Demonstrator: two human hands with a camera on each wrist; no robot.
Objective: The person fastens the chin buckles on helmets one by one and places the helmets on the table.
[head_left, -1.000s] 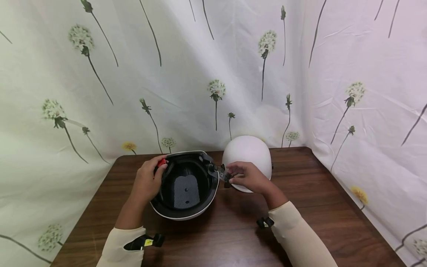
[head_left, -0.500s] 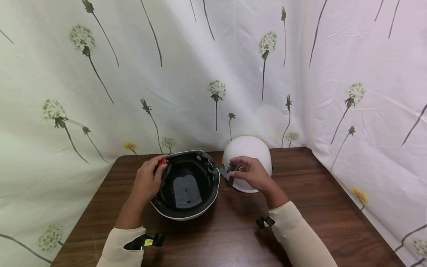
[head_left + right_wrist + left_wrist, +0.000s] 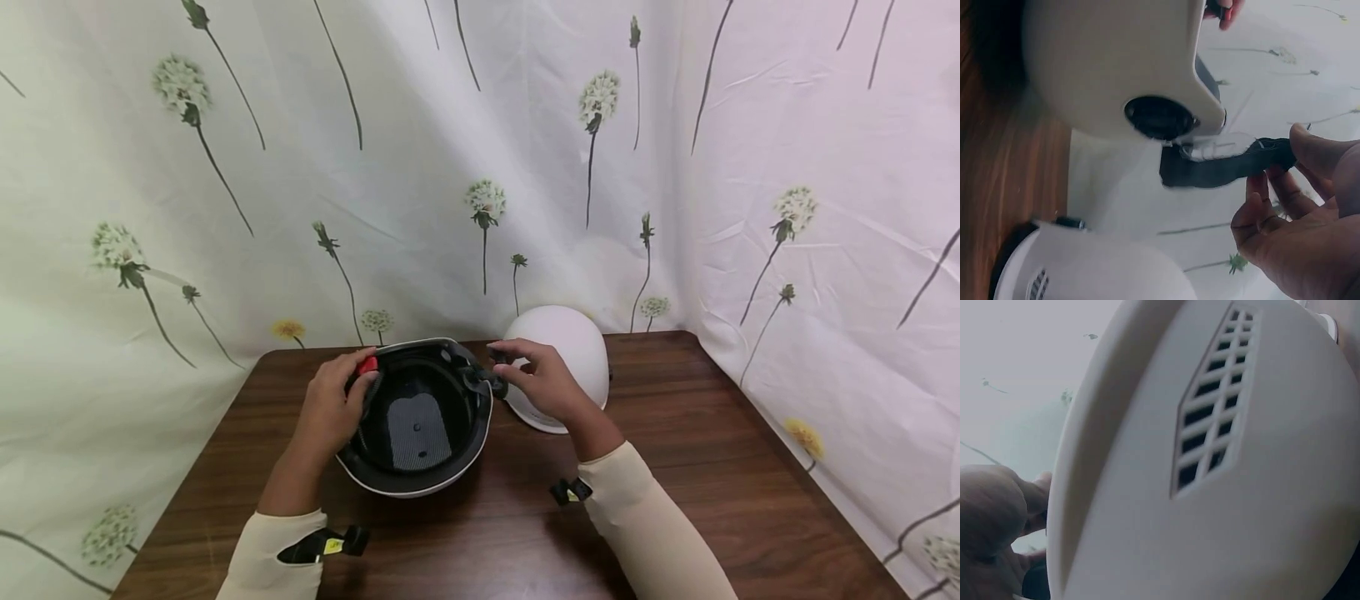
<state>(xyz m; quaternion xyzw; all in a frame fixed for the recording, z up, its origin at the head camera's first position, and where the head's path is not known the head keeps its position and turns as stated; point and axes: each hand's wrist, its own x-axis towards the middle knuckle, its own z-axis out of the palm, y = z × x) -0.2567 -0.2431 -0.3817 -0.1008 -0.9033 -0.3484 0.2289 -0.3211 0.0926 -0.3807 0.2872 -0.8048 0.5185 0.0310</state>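
Observation:
A white helmet (image 3: pixel 417 429) lies upside down on the table, its black padded inside facing up. At its left rim, my left hand (image 3: pixel 333 404) holds the edge, with a red buckle piece (image 3: pixel 367 365) between thumb and fingers. To the right of the rim, my right hand (image 3: pixel 543 379) pinches the end of a black strap (image 3: pixel 1210 172) between thumb and fingers. In the right wrist view this strap runs to the helmet's side, beside a round black fitting (image 3: pixel 1159 117). A slotted vent (image 3: pixel 1213 406) shows on the shell in the left wrist view.
A second white helmet (image 3: pixel 588 358) stands dome up behind my right hand. Brown wood-grain table (image 3: pixel 480 550) lies underneath. A white curtain (image 3: pixel 420 167) printed with dandelions hangs along the back and sides.
My right hand first moves the strap end slightly up, then left toward the helmet's rim, the forearm following. My left hand and the upturned helmet stay nearly still.

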